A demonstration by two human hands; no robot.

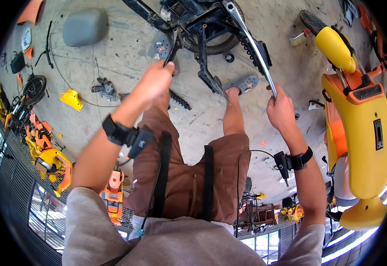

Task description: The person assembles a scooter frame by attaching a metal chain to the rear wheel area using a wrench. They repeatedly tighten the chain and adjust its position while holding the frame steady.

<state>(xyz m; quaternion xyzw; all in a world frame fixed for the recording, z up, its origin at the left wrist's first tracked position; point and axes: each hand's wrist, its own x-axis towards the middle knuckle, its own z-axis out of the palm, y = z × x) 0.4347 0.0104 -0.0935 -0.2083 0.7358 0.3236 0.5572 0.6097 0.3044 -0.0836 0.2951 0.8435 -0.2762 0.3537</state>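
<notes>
Ahead of me stands a black scooter frame (pixel 209 20) with a wheel (pixel 220 46) beneath it. My left hand (pixel 156 82) is closed round a dark wrench (pixel 174 48), whose far end reaches the frame's left part. In my right hand (pixel 281 110) is the lower end of a long chrome bar, like a breaker bar or ratchet handle (pixel 251 42). Its head meets the top of the frame; the fastener there cannot be made out. A black stand-like leg (pixel 206 73) hangs from the frame between my hands.
A yellow and orange scooter (pixel 364 133) stands close on my right. On the floor lie a grey seat (pixel 85 27), a yellow panel (pixel 71 99), a black coil spring (pixel 180 100), a red-handled brush (pixel 299 37) and a small black ring (pixel 230 57). More scooter parts (pixel 45 146) line the left.
</notes>
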